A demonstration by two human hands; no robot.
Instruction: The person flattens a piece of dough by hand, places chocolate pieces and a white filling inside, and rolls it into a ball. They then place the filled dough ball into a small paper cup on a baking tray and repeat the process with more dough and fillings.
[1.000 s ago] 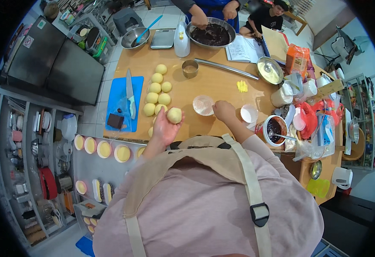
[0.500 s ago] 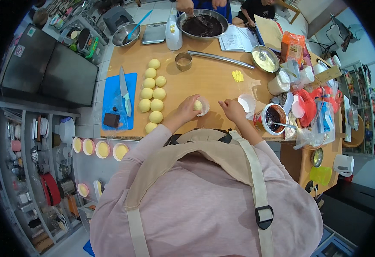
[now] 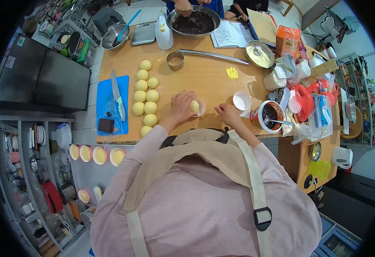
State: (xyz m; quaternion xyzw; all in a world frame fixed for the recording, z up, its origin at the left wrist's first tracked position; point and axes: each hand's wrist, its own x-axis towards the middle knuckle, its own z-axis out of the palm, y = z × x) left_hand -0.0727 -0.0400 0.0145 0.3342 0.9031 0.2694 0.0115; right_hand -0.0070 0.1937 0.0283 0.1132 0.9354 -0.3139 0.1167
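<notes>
Dough ball [image 3: 194,106]: pale yellow, at the left side of a paper cup [image 3: 203,107]; from my remote view I cannot tell whether it rests inside.
Left hand [image 3: 181,105]: palm down, fingers spread and curved round the ball's left side; I cannot tell whether it grips.
Right hand [image 3: 228,114]: fingers bent, nothing seen in it, apart from the cup; I cannot make out whether it is closed.
Seating the ball: as I judge the step, I would centre it over the cup's base, ease it down without squeezing, keep the thin wall uncrushed, then lift the fingers straight up.
Second paper cup [image 3: 242,100]: just beyond the right hand; I would keep the knuckles off it.
Change from a second ago: the ball lay on the upturned left palm by the row of dough balls [image 3: 152,95], with the right hand at the cup; now the ball is there instead.
</notes>
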